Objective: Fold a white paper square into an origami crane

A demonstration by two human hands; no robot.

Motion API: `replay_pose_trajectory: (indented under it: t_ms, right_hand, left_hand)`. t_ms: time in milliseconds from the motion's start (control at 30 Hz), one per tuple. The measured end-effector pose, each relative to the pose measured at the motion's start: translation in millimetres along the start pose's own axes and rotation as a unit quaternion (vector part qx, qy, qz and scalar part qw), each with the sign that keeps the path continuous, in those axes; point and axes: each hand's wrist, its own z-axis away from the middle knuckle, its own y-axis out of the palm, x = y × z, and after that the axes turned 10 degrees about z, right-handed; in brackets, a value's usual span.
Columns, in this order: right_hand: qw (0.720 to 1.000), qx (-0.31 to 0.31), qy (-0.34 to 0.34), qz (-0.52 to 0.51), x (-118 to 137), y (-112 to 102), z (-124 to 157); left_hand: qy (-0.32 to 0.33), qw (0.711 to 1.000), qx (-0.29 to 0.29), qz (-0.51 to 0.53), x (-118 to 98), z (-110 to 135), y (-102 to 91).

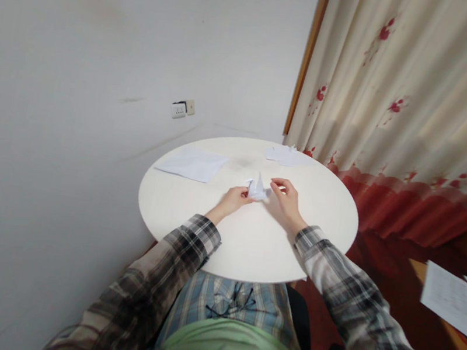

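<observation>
A small white origami crane (pixel 256 189) of folded paper is just above the middle of the round white table (pixel 245 236). My left hand (pixel 236 198) pinches its left side between thumb and fingers. One pointed flap of the crane stands upright. Close to the crane's right side is my right hand (pixel 286 198), its fingers bent and slightly apart, with nothing visible between them. A narrow gap seems to separate it from the paper.
White paper sheets (pixel 193 163) lie at the table's left. More paper pieces (pixel 287 156) rest at the far edge. A wall with a socket (pixel 178 110) rises behind; a flowered curtain (pixel 386 104) hangs right. Printed sheets (pixel 458 296) lie on a wooden surface at the lower right.
</observation>
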Motion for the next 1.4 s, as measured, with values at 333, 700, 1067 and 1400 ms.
replay_pose_trajectory:
  t_ms: [333,700,1067,1400]
  right_hand:
    - [0.997,0.054,0.004,0.047,-5.2,5.4,0.9]
    - [0.994,0.083,-0.013,0.073,-7.3,6.4,2.2]
    - [0.977,0.107,-0.065,0.172,-8.6,5.4,2.0]
    - [0.976,0.102,-0.077,0.176,-8.1,5.7,1.9]
  left_hand:
    - [0.066,0.996,0.011,-0.054,-7.4,2.9,0.1]
    - [0.028,0.996,-0.049,0.07,-8.3,-0.6,2.8]
    - [0.012,0.995,-0.053,0.084,-3.2,-2.6,3.1]
    - [-0.024,0.994,-0.064,0.088,1.8,-4.9,3.5]
